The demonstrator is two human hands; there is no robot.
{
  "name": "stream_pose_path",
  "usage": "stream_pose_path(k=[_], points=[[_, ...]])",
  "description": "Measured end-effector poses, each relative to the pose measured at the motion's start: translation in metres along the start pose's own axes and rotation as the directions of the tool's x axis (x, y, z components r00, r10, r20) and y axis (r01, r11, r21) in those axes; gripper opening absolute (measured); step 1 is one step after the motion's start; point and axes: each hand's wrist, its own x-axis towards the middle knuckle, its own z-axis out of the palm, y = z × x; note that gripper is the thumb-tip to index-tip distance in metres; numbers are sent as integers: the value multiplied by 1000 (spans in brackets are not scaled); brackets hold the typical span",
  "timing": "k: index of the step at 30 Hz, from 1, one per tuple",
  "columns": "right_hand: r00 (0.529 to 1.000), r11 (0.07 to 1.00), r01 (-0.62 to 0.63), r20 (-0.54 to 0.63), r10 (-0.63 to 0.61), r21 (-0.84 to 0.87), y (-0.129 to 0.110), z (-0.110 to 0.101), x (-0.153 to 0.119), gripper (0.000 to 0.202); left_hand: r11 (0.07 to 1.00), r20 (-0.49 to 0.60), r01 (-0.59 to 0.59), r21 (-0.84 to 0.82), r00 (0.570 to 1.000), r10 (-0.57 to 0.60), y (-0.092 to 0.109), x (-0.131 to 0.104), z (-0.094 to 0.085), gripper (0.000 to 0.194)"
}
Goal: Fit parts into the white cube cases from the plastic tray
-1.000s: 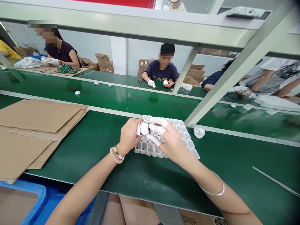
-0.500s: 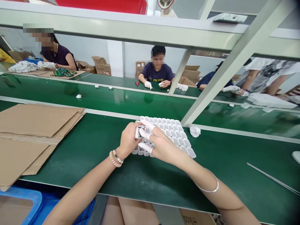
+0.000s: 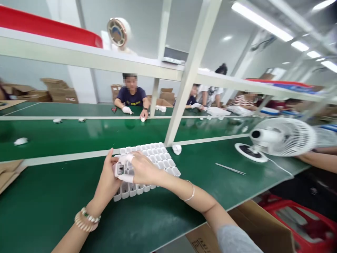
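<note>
In the head view, a small white plastic housing (image 3: pixel 120 169) with a dark opening is pinched in my left hand (image 3: pixel 107 175). My right hand (image 3: pixel 144 169), with white finger cots on its fingertips, closes on the same housing from the right. What lies inside the opening is too small to make out. Under and behind both hands, rows of white open-topped plastic cases (image 3: pixel 168 163) stand close together on the green bench (image 3: pixel 126 225). Part of these rows is hidden by my hands. Just past the far right corner sits a rounded white piece (image 3: pixel 177 149).
Tweezers (image 3: pixel 230 169) lie to the right, before a white fan (image 3: pixel 281 137) with a cord. A metal post (image 3: pixel 181 88) rises behind the cases. White parts (image 3: pixel 21 141) lie on the conveyor (image 3: pixel 79 135). Cardboard (image 3: pixel 10 172) is at left; co-workers (image 3: pixel 131 95) sit opposite.
The view has swung to the right, bringing the fan into sight. Both hands still hold the housing, now turned with its opening towards me. The co-worker opposite has reached down to the conveyor's edge.
</note>
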Motion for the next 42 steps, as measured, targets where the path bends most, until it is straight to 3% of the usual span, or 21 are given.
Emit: stream_pose_path(k=[3, 7, 9, 13, 20, 24, 28, 30, 32, 34, 36, 39, 42], points=[[994, 994, -108, -15, 108, -35, 15, -12, 8, 30, 991, -15, 28, 127, 1000, -26, -11, 4, 3, 84], [966, 942, -241, 37, 256, -231, 62, -22, 44, 27, 958, -38, 26, 287, 999, -16, -26, 9, -3, 63], [920, 878, -316, 111, 376, -360, 92, -20, 69, 30, 945, -46, 34, 324, 999, -20, -35, 11, -6, 53], [842, 810, -416, 161, 515, -414, 137, -4, 100, 31, 932, -53, 54, 358, 998, -37, -46, 14, -5, 40], [725, 730, -567, 189, 662, -382, 168, 20, 98, 32, 934, -4, 54, 354, 998, -56, -47, 15, -5, 34], [744, 746, -609, 134, 655, -268, 174, 7, 90, 32, 936, -1, 61, 346, 998, -65, -49, 17, -11, 31], [826, 821, -560, 7, 564, -114, 168, -20, 56, 32, 941, 0, 73, 330, 997, -77, -51, 17, -11, 27], [851, 849, -525, -65, 522, -53, 165, -33, 21, 32, 945, 4, 65, 320, 998, -70, -52, 16, -9, 25], [845, 854, -520, -152, 513, -11, 169, -45, -22, 33, 949, 16, 56, 310, 998, -64, -53, 15, -7, 24], [775, 837, -543, -341, 532, 72, 182, -54, -67, 30, 952, 30, 52, 302, 997, -64, -54, 14, -6, 25], [671, 775, -628, -455, 585, 69, 199, -60, -107, 28, 953, 40, 55, 299, 997, -71, -56, 13, -6, 26], [572, 669, -743, -503, 648, 18, 220, -64, -148, 28, 950, 54, 74, 304, 994, -94, -58, 13, -7, 29], [535, 596, -803, -469, 702, -24, 232, -63, -164, 24, 946, 79, 87, 311, 990, -117, -61, 14, -8, 32]])
